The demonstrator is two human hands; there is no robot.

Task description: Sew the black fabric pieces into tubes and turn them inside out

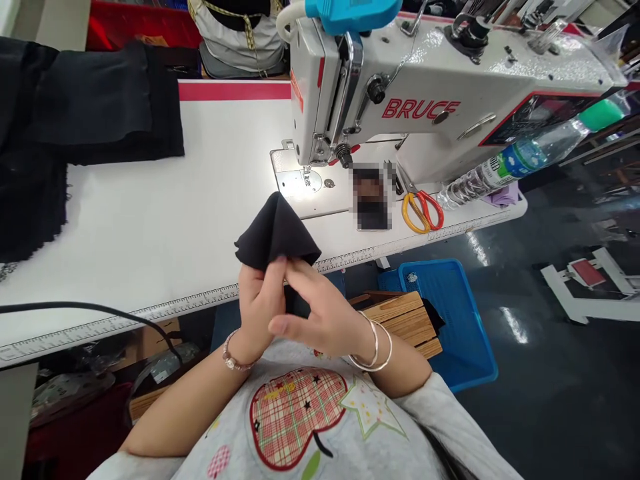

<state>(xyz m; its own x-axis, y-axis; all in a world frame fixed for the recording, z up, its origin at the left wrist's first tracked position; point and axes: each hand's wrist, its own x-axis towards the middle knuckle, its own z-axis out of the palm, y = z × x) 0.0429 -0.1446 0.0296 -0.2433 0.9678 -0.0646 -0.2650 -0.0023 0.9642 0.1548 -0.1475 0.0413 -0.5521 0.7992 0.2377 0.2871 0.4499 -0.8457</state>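
A small piece of black cloth (277,232) stands up in a peak above my hands, over the front edge of the white sewing table (150,227). My left hand (260,310) grips its lower edge between fingers and thumb. My right hand (320,310) holds the cloth from the other side, with its fingertips pressed on the lower edge. Part of the cloth hangs down between my hands and is mostly hidden. Bracelets circle both wrists.
A white BRUCE sewing machine (425,107) stands to the right, with orange-handled scissors (423,212) and a plastic water bottle (520,160) by it. Folded black cloth (90,100) lies at the left. A ruler strip (120,323) edges the table. Below right are a blue tray (450,313) and wooden slats (397,323).
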